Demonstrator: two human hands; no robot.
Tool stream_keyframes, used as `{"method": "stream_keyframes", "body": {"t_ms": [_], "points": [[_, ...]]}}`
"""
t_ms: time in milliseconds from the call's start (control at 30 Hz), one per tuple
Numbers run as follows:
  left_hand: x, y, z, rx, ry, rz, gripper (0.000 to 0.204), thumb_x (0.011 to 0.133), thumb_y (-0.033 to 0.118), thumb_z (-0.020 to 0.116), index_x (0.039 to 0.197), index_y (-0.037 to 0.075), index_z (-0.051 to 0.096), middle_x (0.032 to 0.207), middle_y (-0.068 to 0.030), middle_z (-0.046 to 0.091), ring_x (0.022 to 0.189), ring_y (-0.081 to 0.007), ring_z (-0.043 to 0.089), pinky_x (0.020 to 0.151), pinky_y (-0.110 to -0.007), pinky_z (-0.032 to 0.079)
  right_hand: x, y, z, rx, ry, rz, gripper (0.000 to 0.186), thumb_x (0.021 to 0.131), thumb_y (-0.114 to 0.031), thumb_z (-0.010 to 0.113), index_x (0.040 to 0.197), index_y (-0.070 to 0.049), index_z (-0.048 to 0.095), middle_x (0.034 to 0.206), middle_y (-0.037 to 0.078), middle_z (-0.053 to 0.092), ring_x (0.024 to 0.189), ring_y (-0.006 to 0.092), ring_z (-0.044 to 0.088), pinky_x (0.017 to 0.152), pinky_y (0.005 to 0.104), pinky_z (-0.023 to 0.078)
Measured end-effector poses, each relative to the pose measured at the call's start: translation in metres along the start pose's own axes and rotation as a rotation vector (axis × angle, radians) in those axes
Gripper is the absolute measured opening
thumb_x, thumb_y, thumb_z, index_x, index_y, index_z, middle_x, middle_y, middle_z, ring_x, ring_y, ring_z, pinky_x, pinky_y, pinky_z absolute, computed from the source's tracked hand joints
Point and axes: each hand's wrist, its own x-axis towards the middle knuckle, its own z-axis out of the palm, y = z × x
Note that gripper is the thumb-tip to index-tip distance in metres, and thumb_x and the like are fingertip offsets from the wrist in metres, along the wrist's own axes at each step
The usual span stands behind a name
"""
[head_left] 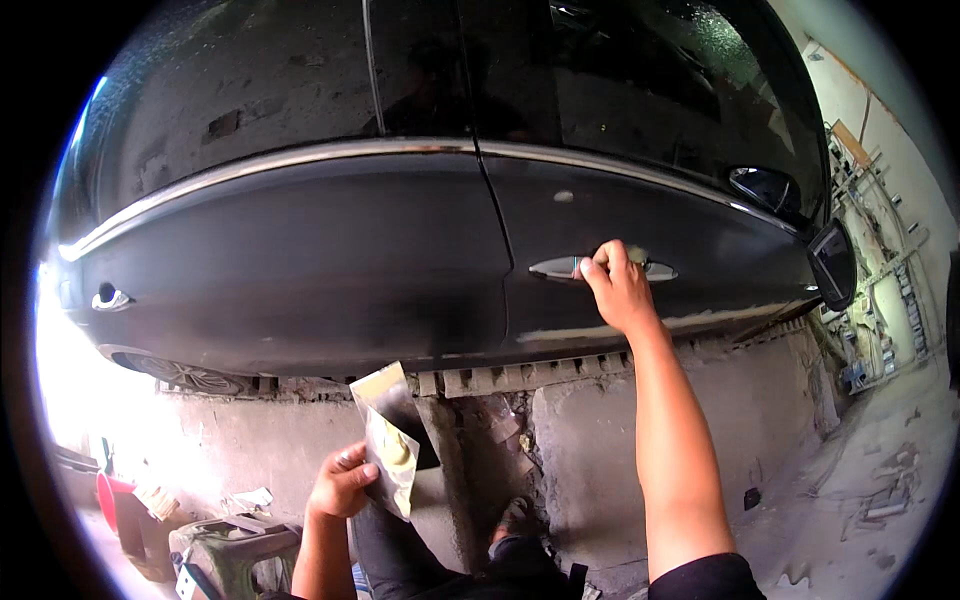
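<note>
A dark, dull-finished car door [400, 230] stretches across in front of me. My left hand [343, 482] is closed on the edge of a thin putty board [380, 455], which is tilted and carries a lump of yellowish putty [398, 452]. My right hand [618, 285] is at the front door's handle [552, 268], fingers pinched together. A small bit with a reddish and blue edge shows by the thumb, but what the fingers hold is mostly hidden. A pale filler streak [690, 322] runs low along the door, and a small pale spot [564, 196] sits above the handle.
Chrome trim [300, 157] lines the windows. The side mirror [835, 265] juts out at the right. Below the car lies a concrete ledge [680, 430] with a gap in it. A worn stool [240, 545] and a red bucket [108, 500] stand lower left. Metal parts [885, 290] line the right wall.
</note>
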Motion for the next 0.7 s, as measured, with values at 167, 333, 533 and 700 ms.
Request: {"method": "stream_keyframes", "body": {"t_ms": [167, 333, 533, 700], "points": [[-0.012, -0.009, -0.002, 0.05, -0.008, 0.127, 0.037, 0.087, 0.009, 0.061, 0.119, -0.007, 0.053, 0.112, -0.0147, 0.063, 0.102, -0.0264, 0.062, 0.093, -0.039, 0.048, -0.007, 0.002, -0.008, 0.02, 0.073, -0.065, 0.021, 0.089, -0.023, 0.053, 0.085, -0.003, 0.048, 0.071, 0.013, 0.063, 0.072, 0.0344, 0.063, 0.066, 0.0433, 0.048], [-0.047, -0.008, 0.004, 0.065, 0.083, 0.175, 0.045, 0.084, 0.014, 0.065, 0.121, -0.007, 0.052, 0.112, -0.0117, 0.063, 0.1, -0.0211, 0.062, 0.089, -0.033, 0.047, -0.088, -0.021, -0.026, 0.128, 0.108, -0.031, 0.02, 0.089, -0.019, 0.053, 0.079, -0.003, 0.047, 0.063, 0.009, 0.054, 0.06, 0.0221, 0.055, 0.06, 0.0361, 0.044], [-0.045, -0.007, -0.004, -0.022, 0.012, 0.191, 0.046, 0.085, 0.01, 0.063, 0.126, -0.007, 0.049, 0.119, -0.0109, 0.06, 0.106, -0.0194, 0.059, 0.094, -0.033, 0.044, -0.234, -0.028, -0.1, 0.098, 0.137, 0.137, 0.021, 0.095, -0.023, 0.047, 0.085, -0.004, 0.049, 0.074, 0.004, 0.053, 0.066, 0.0145, 0.05, 0.06, 0.0307, 0.041], [-0.029, -0.017, -0.023, -0.102, -0.028, 0.071, 0.046, 0.086, 0.008, 0.064, 0.128, -0.006, 0.049, 0.12, -0.0093, 0.06, 0.107, -0.018, 0.058, 0.096, -0.032, 0.043, -0.338, -0.009, -0.156, -0.048, 0.421, 0.406, 0.023, 0.094, -0.027, 0.047, 0.085, -0.006, 0.053, 0.08, 0.004, 0.053, 0.073, 0.0172, 0.05, 0.063, 0.0329, 0.041]]}}
